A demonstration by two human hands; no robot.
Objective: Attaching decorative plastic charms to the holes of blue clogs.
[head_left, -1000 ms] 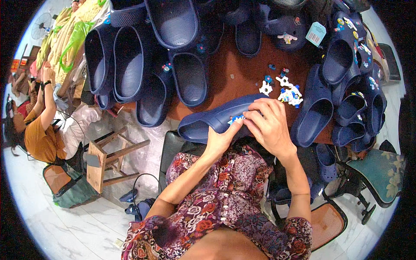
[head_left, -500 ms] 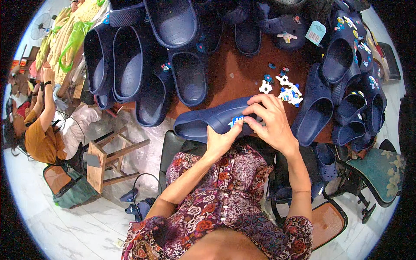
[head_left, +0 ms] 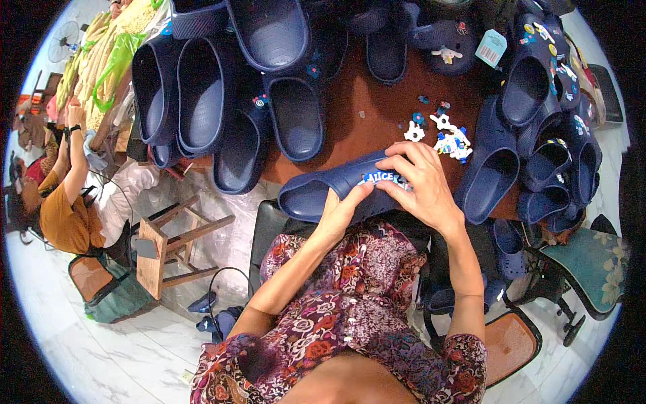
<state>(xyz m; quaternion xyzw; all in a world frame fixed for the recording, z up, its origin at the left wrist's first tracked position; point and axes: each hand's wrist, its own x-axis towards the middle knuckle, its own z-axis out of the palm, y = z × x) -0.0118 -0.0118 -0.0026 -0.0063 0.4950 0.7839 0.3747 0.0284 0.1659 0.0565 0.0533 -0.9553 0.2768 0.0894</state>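
Observation:
A navy foam clog point(head_left: 306, 196) lies sideways at the near edge of the table, its heel opening to the left. On its upper sits a blue-and-white shoe charm point(head_left: 379, 178) shaped like a lettered name plate. My left hand point(head_left: 340, 213) grips the clog by its near side, thumb against the charm's lower left. My right hand point(head_left: 425, 187) is curled over the toe end, its thumb at the charm's right end and the fingers on the far side. The toe is largely hidden under that hand. Beyond it lie loose white and blue charms point(head_left: 452, 144).
Navy clogs point(head_left: 294, 121) stand in rows at the left, and more clogs point(head_left: 490, 185), some decorated, crowd the right. A blue tag point(head_left: 491, 49) hangs at the back. A wooden stool point(head_left: 153, 259) is on the floor at left, near a person in an orange shirt point(head_left: 64, 219).
The clog has shifted slightly right, its heel end tilting a little. My left thumb has moved lower and left, so more of the charm shows. My right hand stays about the toe.

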